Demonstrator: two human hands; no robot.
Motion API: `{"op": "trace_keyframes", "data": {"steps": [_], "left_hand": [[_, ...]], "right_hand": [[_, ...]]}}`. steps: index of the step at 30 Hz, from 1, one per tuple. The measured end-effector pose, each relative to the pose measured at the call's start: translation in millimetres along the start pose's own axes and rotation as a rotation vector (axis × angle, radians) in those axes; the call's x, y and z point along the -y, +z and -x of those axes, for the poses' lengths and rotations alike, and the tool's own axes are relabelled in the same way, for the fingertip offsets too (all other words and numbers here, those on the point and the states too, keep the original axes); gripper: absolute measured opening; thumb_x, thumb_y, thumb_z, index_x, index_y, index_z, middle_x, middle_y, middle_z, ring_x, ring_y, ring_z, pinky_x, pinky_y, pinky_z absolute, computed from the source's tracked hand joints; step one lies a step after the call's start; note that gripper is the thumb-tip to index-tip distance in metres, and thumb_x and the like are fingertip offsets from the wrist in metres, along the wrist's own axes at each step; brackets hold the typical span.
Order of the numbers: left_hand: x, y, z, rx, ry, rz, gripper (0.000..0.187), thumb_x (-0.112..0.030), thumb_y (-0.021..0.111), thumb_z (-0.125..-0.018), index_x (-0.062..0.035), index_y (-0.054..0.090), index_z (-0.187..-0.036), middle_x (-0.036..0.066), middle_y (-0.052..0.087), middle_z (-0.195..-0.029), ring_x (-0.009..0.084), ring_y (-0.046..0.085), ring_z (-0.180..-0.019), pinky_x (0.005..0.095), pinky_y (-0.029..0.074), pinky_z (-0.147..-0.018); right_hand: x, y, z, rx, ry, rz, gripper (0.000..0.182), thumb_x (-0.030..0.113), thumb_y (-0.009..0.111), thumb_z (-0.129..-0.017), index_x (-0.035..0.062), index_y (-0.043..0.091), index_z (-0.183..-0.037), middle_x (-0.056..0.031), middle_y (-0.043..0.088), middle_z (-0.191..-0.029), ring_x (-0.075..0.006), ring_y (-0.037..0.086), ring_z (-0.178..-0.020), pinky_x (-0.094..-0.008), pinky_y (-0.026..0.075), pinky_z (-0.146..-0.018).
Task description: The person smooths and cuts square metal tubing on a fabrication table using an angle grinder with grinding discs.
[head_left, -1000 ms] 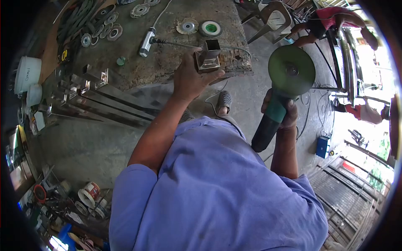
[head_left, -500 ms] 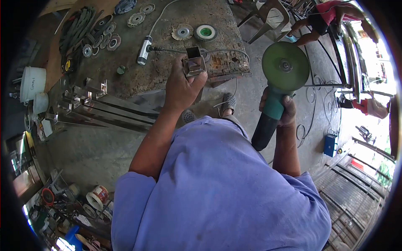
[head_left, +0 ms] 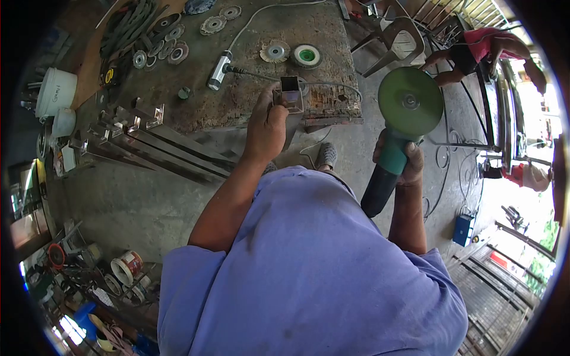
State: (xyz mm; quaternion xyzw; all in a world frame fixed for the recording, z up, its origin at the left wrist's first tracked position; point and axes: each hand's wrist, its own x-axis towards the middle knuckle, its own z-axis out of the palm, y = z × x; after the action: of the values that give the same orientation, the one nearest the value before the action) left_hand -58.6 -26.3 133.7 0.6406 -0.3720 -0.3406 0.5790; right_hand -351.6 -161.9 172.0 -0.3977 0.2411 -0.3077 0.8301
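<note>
My left hand (head_left: pixel 267 127) grips a square metal tube (head_left: pixel 291 98) whose hollow end faces up, over the front edge of the worn wooden table (head_left: pixel 237 104). In my right hand (head_left: pixel 409 163) is a teal and black angle grinder (head_left: pixel 389 160), its large green disc (head_left: pixel 411 102) at the top. The disc is to the right of the tube, well apart from it. Behind the tube lie a toothed disc (head_left: pixel 274 51) and a white disc with a green centre (head_left: pixel 306 56). A socket connector (head_left: pixel 219 71) with a cable rests on the tabletop.
Several long metal pieces (head_left: pixel 178 151) lie left of my left arm. White buckets (head_left: pixel 57 92) stand at the far left. Beyond the grinder are a chair (head_left: pixel 401 44) and a person in red (head_left: pixel 484 47). A blue box (head_left: pixel 463 229) and cables are on the floor at right.
The view has shifted, so the table and its discs appear farther right and slightly lower. The tube appears slightly turned in my left hand. The grinder stays in my right hand.
</note>
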Motion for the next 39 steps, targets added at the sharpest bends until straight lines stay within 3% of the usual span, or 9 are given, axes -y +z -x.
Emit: {"op": "trace_keyframes", "data": {"steps": [3,5,8,14,17,20,26,35,39], "left_hand": [[26,-14,-5,0.035,0.021,-0.211,0.045,-0.015,0.047,-0.096,0.0042,0.045,-0.136,0.018,0.061,-0.119,0.0236,0.059,-0.110,0.0325,0.044,-0.098],[36,-15,-6,-0.091,-0.055,0.107,0.047,-0.015,0.048,-0.099,0.0041,0.041,-0.141,0.022,0.058,-0.127,0.0272,0.058,-0.117,0.0334,0.043,-0.102],[-17,-4,22,-0.249,-0.011,0.134,0.060,-0.026,0.058,-0.097,0.0032,0.036,-0.145,0.024,0.052,-0.133,0.0321,0.053,-0.124,0.0387,0.040,-0.106],[19,3,30,-0.142,0.203,-0.237,0.086,-0.038,0.074,-0.085,0.0018,0.031,-0.148,0.024,0.049,-0.133,0.0343,0.047,-0.127,0.0470,0.039,-0.105],[10,5,27,-0.188,0.248,-0.351,0.081,-0.022,0.078,-0.083,0.0034,0.034,-0.145,0.019,0.053,-0.130,0.0294,0.054,-0.118,0.0411,0.042,-0.103],[-3,4,26,-0.404,0.566,-0.533,0.064,-0.021,0.079,-0.081,-0.0026,0.051,-0.135,0.015,0.056,-0.127,0.0317,0.056,-0.112,0.0417,0.045,-0.099],[1,-12,19,-0.456,0.852,-0.888,0.036,-0.024,0.081,-0.073,-0.0190,0.067,-0.106,0.003,0.059,-0.118,0.0246,0.057,-0.101,0.0407,0.046,-0.081],[-10,-46,-13,-0.094,0.964,-0.817,0.031,-0.032,0.080,-0.073,-0.0198,0.062,-0.095,0.003,0.054,-0.102,0.0256,0.056,-0.096,0.0419,0.045,-0.082],[-8,-42,-15,-0.114,0.876,-0.692,0.035,-0.033,0.080,-0.073,-0.0163,0.062,-0.098,0.004,0.056,-0.106,0.0266,0.056,-0.097,0.0413,0.045,-0.084]], "right_hand": [[6,-6,0,0.022,-0.010,0.037,0.072,0.045,0.073,-0.079,-0.0063,0.051,-0.123,-0.0176,0.064,-0.097,-0.0266,0.069,-0.076,-0.0369,0.060,-0.065],[10,-8,0,0.030,-0.017,0.061,0.074,0.048,0.074,-0.079,-0.0059,0.050,-0.124,-0.0162,0.063,-0.097,-0.0252,0.069,-0.076,-0.0356,0.059,-0.063],[16,-7,2,0.029,-0.028,0.074,0.075,0.049,0.074,-0.079,-0.0055,0.050,-0.124,-0.0150,0.062,-0.097,-0.0239,0.067,-0.075,-0.0347,0.057,-0.062],[23,-13,3,0.036,-0.044,0.016,0.072,0.044,0.076,-0.078,-0.0074,0.052,-0.123,-0.0177,0.064,-0.098,-0.0289,0.070,-0.076,-0.0389,0.060,-0.065],[27,-10,3,0.048,-0.041,0.026,0.072,0.044,0.076,-0.078,-0.0074,0.052,-0.122,-0.0177,0.064,-0.097,-0.0289,0.071,-0.076,-0.0388,0.061,-0.065],[28,-6,3,0.063,-0.029,0.053,0.074,0.046,0.076,-0.079,-0.0060,0.050,-0.125,-0.0170,0.064,-0.097,-0.0276,0.070,-0.076,-0.0372,0.060,-0.064],[29,2,4,0.048,-0.023,0.161,0.077,0.050,0.073,-0.080,-0.0033,0.046,-0.129,-0.0158,0.062,-0.095,-0.0239,0.067,-0.072,-0.0329,0.057,-0.059],[27,11,6,0.079,-0.018,0.249,0.079,0.053,0.073,-0.079,-0.0041,0.047,-0.128,-0.0155,0.062,-0.095,-0.0244,0.067,-0.072,-0.0326,0.057,-0.059],[24,9,8,0.086,-0.004,0.241,0.079,0.053,0.073,-0.079,-0.0043,0.048,-0.127,-0.0159,0.062,-0.096,-0.0250,0.067,-0.072,-0.0329,0.056,-0.059]]}}
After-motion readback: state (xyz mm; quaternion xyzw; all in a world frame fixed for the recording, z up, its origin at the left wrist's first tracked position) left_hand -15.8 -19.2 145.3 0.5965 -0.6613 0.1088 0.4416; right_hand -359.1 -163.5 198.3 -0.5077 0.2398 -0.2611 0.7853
